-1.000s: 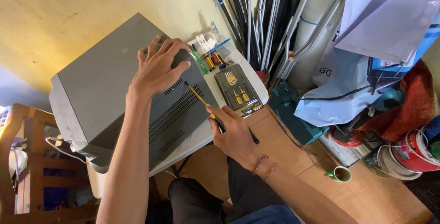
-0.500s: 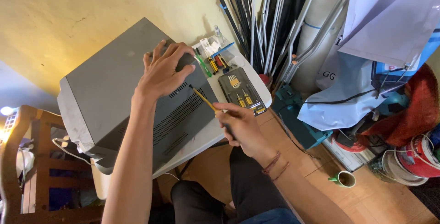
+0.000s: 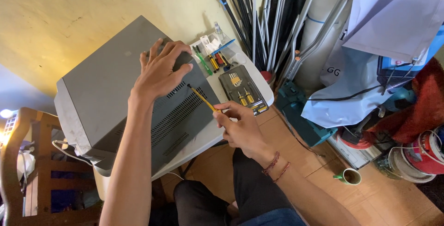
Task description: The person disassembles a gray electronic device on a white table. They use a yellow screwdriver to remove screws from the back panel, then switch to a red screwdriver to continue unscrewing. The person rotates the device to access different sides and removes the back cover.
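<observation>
A grey box-shaped appliance casing with vent slots lies on a white table. My left hand is spread flat on its upper edge, pressing it. Lower right of it, my right hand grips a screwdriver with a yellow shaft, whose tip touches the vented panel just below my left thumb. A dark open screwdriver kit lies on the table beside the casing.
Loose screwdrivers and small tools lie at the table's far end. Metal poles lean on the wall. A teal case, bags, cable reels and a green cup crowd the floor at right. A wooden chair stands at left.
My right hand slid down the screwdriver and now pinches its end; the tip stays on the vented panel. My left hand remains pressed on the casing. The view shifted slightly.
</observation>
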